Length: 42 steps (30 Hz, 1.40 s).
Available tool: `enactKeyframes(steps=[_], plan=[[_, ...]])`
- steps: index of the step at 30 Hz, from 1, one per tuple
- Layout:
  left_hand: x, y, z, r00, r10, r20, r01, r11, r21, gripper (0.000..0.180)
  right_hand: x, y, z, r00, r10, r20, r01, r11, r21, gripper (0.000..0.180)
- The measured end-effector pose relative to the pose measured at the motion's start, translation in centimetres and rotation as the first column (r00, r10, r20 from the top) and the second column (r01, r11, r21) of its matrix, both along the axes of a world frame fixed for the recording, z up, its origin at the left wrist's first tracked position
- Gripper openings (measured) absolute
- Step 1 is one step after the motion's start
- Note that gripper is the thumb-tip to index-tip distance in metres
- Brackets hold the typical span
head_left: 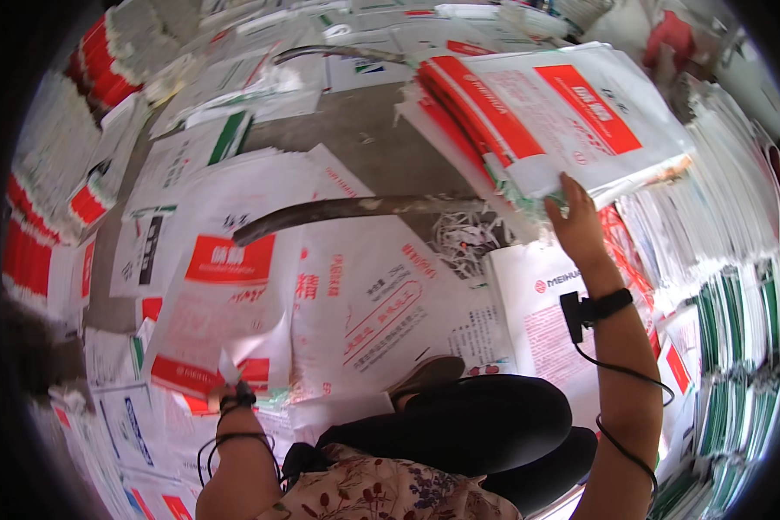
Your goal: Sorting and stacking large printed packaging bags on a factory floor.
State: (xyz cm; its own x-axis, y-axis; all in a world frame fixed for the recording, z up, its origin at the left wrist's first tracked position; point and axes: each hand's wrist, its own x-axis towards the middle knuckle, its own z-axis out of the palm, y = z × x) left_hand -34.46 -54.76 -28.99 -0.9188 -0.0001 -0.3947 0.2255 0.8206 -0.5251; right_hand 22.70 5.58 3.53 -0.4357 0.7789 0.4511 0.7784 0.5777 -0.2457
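Observation:
My left hand (216,400) is closed on the near edge of a flat white sack (225,308) with red printed panels. The sack hides most of its fingers. My right hand (577,227) is open, fingers stretched upward. It rests against the near edge of a thick stack of similar red-and-white sacks (572,113) at the upper right. Under the left sack, another white sack (373,295) with red print lies spread in front of my knees. A curved dark stick (355,208) lies across these sacks.
A second curved stick (338,52) lies farther back. Bundled sacks (719,182) are piled along the right, with green-edged bundles (737,329) below. More red-and-white bundles (43,234) stand at the left. Tangled white strips (468,243) lie beside the near stick.

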Motion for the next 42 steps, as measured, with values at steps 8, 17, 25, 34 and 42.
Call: enactKeyframes(steps=[8,17,25,34,42], plan=[[9.9,9.4,8.7,0.802,0.264,-0.536,0.19,0.738,0.648,0.049,-3.7,-2.1,4.2,0.986,0.092,0.142,-0.111,0.985,0.129,0.054],[26.6,34.2,22.3,0.387,-0.904,0.184,-0.115,0.151,0.982,0.029,-4.9,-0.9,4.4,0.997,0.034,0.064,-0.036,0.999,0.04,0.035],[35.8,54.6,30.0,0.524,-0.804,-0.281,-0.305,-0.485,0.82,0.025,-4.2,1.1,5.7,0.996,-0.063,-0.063,0.06,0.997,-0.043,0.026],[35.2,61.8,25.2,0.441,-0.897,0.032,-0.706,-0.325,0.629,0.041,-3.8,1.3,5.4,0.97,-0.033,-0.241,0.013,0.996,-0.085,0.039],[35.8,60.4,27.1,0.415,-0.891,0.186,-0.826,-0.283,0.487,0.053,-2.7,2.3,4.5,0.949,0.097,-0.3,-0.093,0.995,0.028,0.054]])
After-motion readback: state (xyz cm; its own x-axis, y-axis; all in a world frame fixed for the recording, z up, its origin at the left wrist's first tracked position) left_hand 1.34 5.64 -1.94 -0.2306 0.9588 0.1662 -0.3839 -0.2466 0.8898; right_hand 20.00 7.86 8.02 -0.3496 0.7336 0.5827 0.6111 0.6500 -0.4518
